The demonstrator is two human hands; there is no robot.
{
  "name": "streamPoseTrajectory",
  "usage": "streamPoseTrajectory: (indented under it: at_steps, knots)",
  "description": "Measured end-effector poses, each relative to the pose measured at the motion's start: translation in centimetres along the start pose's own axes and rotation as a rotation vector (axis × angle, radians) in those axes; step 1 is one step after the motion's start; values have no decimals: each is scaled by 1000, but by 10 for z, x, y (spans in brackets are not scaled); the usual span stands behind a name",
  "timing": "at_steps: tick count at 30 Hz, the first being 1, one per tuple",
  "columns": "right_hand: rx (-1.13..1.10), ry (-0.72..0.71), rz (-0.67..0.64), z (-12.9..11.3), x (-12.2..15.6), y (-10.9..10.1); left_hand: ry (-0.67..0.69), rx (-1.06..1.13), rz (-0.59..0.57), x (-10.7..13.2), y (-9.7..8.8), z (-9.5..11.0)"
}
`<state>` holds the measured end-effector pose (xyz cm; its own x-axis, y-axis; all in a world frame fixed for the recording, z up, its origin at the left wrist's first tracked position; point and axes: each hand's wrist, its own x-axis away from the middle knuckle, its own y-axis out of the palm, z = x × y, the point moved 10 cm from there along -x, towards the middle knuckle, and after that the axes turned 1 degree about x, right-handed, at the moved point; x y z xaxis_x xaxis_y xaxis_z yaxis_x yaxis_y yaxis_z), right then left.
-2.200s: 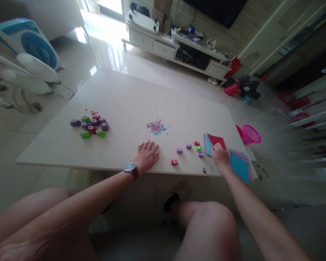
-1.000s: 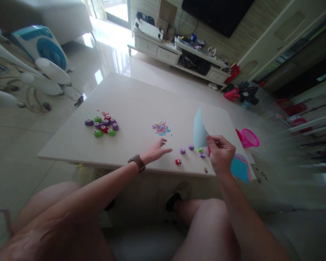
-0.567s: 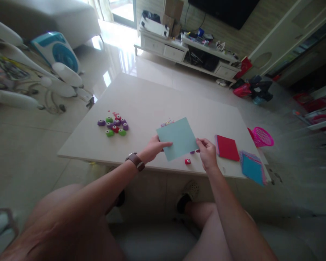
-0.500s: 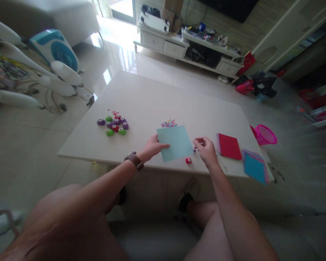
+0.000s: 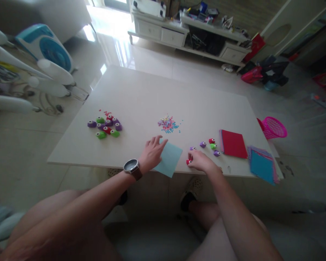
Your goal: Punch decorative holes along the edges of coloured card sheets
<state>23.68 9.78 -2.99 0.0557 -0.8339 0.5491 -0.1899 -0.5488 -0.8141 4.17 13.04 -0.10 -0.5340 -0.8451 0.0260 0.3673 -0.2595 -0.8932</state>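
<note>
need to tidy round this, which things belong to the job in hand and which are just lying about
Likely part of it: pale blue sheet by left hand; red block by right hand; coloured blocks nearby; red-topped paper stack; confetti pile.

Likely lying about: pink basket; blue-and-white appliance.

Head view, one: worn on the head, it gives me the wearer's own eyeline. Station: above the legs (image 5: 217, 239), at the near long edge of the white table (image 5: 141, 94). Facing: forward and steeply down, with the table's far edge sloping down to the right. Range: forearms (image 5: 95, 203) and legs nearest; left hand (image 5: 152, 152) and right hand (image 5: 199, 161) at middle depth; cabinet (image 5: 149, 30) far off, along the top. Field: wide, taking in the whole tabletop, from blue-and-white appliance (image 5: 43, 45) at left to pink basket (image 5: 274, 128) at right.
</note>
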Motion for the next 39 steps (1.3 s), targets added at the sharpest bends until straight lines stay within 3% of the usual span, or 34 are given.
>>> streamPoseTrajectory:
  at_steps: [4,7,11,14,17,28,35,39]
  knots:
    - [20,54,9,24,2,-2,164,102,-159,0,25,17]
    - [45,112,49,45,6,-7,224,83,-194,2,33,23]
    - [113,223,212,65,14,-26,208,13,-199,1,34,25]
    - [121,231,306,60,14,-37,187,-31,-186,-1,33,26]
    - [79,115,346,39,7,-39,158,-37,-184,-2,33,24]
    - [-63,-6,280,13,-9,-25,110,-20,-179,-2,34,14]
    - [86,149,332,39,12,-45,123,-45,-186,-1,33,14]
    - [103,239,237,57,21,-35,114,-50,-202,-2,34,15]
